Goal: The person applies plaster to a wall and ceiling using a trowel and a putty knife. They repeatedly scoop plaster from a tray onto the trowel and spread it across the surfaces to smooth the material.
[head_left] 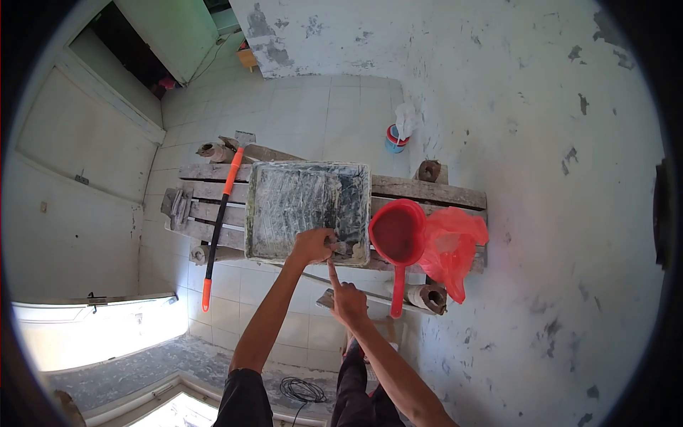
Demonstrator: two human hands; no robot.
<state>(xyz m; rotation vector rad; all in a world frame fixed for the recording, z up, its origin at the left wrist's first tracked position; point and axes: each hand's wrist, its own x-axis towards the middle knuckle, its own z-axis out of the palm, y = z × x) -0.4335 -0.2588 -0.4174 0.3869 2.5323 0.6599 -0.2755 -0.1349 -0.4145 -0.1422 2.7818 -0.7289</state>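
Note:
A shallow tray (295, 203) smeared with whitish residue lies on a bench of wooden slats (427, 191). My left hand (315, 245) is over the tray's near right part, its fingers curled around a small object too unclear to name. Just below it, at the tray's near edge, is my right hand (347, 299), with the index finger stretched out toward the left hand. In the right hand's lower fingers is a putty knife (326, 299), its blade pointing left. A red dipper (398, 231) sits right of the tray, its handle toward me.
A red plastic bag (455, 245) lies beside the dipper. Left of the tray, an orange and black pole (221, 220) crosses the bench, with flat scrapers (178, 206) at the bench's left end. A small bucket (395, 140) stands on the floor; a black cable (302, 389) lies coiled near me.

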